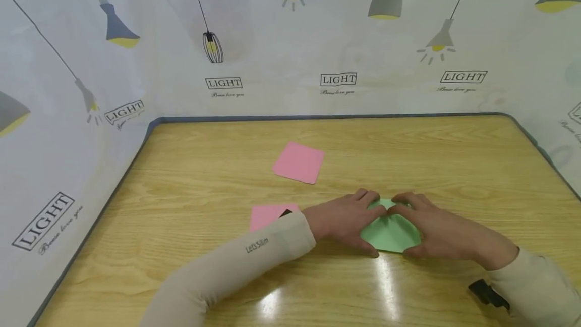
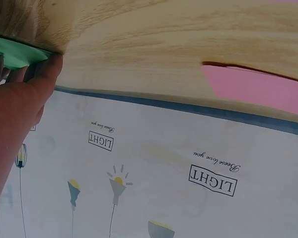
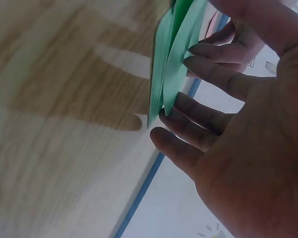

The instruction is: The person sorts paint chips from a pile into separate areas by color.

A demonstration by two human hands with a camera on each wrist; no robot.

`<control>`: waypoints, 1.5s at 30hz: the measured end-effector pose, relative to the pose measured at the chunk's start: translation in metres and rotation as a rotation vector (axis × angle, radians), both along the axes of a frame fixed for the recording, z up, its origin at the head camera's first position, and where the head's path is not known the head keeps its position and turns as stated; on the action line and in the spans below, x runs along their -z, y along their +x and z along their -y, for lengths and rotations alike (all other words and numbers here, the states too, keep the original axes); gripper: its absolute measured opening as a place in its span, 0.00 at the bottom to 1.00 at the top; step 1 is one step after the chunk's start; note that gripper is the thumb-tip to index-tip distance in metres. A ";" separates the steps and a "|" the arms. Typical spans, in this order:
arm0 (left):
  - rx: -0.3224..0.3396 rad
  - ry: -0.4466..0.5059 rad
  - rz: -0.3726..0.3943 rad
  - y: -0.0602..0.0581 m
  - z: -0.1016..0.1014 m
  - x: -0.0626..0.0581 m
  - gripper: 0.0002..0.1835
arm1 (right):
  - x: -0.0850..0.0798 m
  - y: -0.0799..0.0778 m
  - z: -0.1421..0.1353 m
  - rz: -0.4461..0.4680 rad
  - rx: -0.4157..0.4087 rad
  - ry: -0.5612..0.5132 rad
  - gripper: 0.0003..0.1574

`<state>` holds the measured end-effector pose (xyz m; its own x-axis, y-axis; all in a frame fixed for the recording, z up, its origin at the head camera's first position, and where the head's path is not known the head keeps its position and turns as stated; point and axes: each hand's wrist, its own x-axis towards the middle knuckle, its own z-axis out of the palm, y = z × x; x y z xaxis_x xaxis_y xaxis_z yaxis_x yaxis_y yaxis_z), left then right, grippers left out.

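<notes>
A folded sheet of green paper (image 1: 390, 236) lies on the table in the head view, between the two hands. My left hand (image 1: 347, 218) holds it from the left, index fingertip on the middle, thumb by the near edge. From the other side my right hand (image 1: 447, 228) holds it, index fingertip close to the left one. In the right wrist view the green paper (image 3: 176, 64) is seen edge-on with parted layers, and bent fingers (image 3: 221, 77) touch its face. At the upper left of the left wrist view, fingertips (image 2: 52, 67) meet the edge of the green paper (image 2: 20, 52).
One pink paper square (image 1: 299, 163) lies farther back on the wooden table (image 1: 181, 165). Another pink paper (image 1: 268, 216) is partly hidden by the left sleeve (image 1: 245, 256). A white sheet (image 1: 281, 64) printed with lamps stands around the back and sides.
</notes>
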<state>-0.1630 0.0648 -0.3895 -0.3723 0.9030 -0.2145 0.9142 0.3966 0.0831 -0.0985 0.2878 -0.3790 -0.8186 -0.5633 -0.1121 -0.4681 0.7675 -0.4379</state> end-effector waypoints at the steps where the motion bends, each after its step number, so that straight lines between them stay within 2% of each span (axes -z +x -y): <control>1: 0.002 0.004 0.002 0.000 0.000 0.001 0.45 | 0.001 0.000 0.000 -0.005 -0.001 0.001 0.41; 10: -0.002 0.001 0.008 -0.001 0.002 0.006 0.39 | 0.004 0.002 -0.002 -0.006 -0.022 -0.015 0.42; 21: -0.002 -0.002 -0.008 -0.002 0.002 0.008 0.40 | 0.006 0.002 -0.002 -0.039 -0.029 -0.001 0.40; 28: 0.001 -0.002 -0.014 -0.002 0.002 0.008 0.40 | 0.005 0.003 -0.002 -0.010 -0.017 0.004 0.37; 38: 0.025 0.008 -0.023 -0.003 0.007 0.007 0.39 | 0.004 0.002 0.001 -0.016 -0.011 0.017 0.37; 45: 0.015 0.013 0.000 -0.007 0.012 0.005 0.39 | 0.003 -0.004 0.005 -0.031 0.003 0.019 0.27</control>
